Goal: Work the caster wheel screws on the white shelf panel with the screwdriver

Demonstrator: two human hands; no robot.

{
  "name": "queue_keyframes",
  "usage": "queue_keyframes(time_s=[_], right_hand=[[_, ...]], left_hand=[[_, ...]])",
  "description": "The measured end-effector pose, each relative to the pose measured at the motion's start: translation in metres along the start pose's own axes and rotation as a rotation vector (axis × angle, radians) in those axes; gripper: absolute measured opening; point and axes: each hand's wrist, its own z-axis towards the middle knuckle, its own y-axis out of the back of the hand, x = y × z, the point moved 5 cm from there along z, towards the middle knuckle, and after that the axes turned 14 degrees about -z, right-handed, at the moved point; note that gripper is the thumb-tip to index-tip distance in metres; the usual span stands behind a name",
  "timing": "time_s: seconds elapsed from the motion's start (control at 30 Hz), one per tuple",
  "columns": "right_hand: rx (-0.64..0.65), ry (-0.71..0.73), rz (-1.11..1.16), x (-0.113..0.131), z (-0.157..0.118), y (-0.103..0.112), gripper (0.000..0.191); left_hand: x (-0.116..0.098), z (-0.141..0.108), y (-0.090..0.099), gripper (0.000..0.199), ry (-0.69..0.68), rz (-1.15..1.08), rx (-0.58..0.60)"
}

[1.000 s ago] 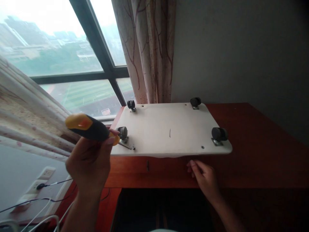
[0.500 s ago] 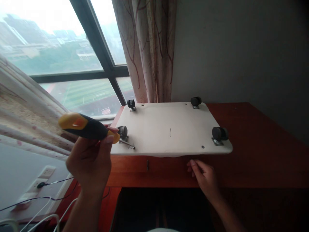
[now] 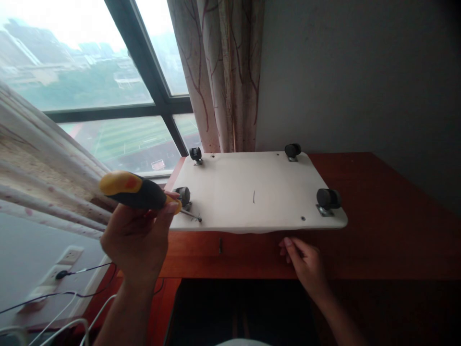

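Note:
A white board (image 3: pixel 241 187) lies on the red-brown table, with a black caster (image 3: pixel 328 198) near its front right corner and others at the remaining corners. My left hand (image 3: pixel 140 235) is wrapped round a yellow and black screwdriver (image 3: pixel 144 192), whose shaft slants down to a small screw (image 3: pixel 200 219) at the board's front left. Whether the tip sits in the screw is hard to tell. Just off the board's front edge, my right hand (image 3: pixel 306 259) has its fingers curled together; whatever may be between them is hidden.
A small metal bolt (image 3: pixel 220 245) lies on the table (image 3: pixel 389 216) in front of the board. At left are a curtain (image 3: pixel 46 173), a wall socket (image 3: pixel 70 256) and cables. Behind stand a window and another curtain (image 3: pixel 230 77).
The screwdriver handle and my left hand have shifted slightly to the right, with the shaft's end about where it was. My right hand has stayed in place.

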Motion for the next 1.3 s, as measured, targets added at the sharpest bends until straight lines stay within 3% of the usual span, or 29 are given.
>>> queue_keyframes(time_s=[0.23, 0.4, 0.63, 0.73, 0.9, 0.97, 1.03, 1.17, 1.23, 1.3], right_hand=[[-0.002, -0.008, -0.001, 0.001, 0.0, -0.001, 0.044], [0.003, -0.006, -0.016, -0.001, 0.0, -0.001, 0.044], [0.009, 0.0, -0.019, 0.0, -0.001, -0.002, 0.044], [0.003, 0.013, -0.026, 0.004, -0.001, 0.0, 0.045], [0.008, 0.016, -0.042, 0.007, 0.0, 0.0, 0.045], [0.011, 0.019, -0.046, 0.006, 0.001, 0.0, 0.045], [0.016, 0.022, -0.048, 0.005, 0.001, -0.001, 0.045], [0.022, 0.02, -0.047, 0.003, 0.001, -0.002, 0.045], [0.026, 0.016, -0.048, 0.002, 0.0, -0.002, 0.045], [0.028, 0.015, -0.05, 0.002, 0.0, -0.002, 0.045]], left_hand=[[0.01, 0.012, -0.006, 0.031, 0.066, 0.098, -0.031], [0.02, 0.024, -0.008, 0.034, 0.122, 0.216, 0.04], [0.021, 0.036, -0.009, 0.068, -0.085, 0.473, 0.067], [0.021, 0.037, -0.01, 0.07, -0.12, 0.399, 0.129], [0.025, 0.039, -0.011, 0.077, -0.031, 0.027, 0.401], [0.026, 0.039, -0.009, 0.075, -0.014, -0.072, 0.451], [0.026, 0.041, -0.006, 0.064, -0.041, -0.101, 0.413], [0.025, 0.046, 0.003, 0.043, -0.093, -0.011, 0.185], [0.024, 0.047, 0.002, 0.052, -0.078, -0.01, 0.145], [0.02, 0.048, -0.003, 0.068, -0.075, -0.075, 0.191]])
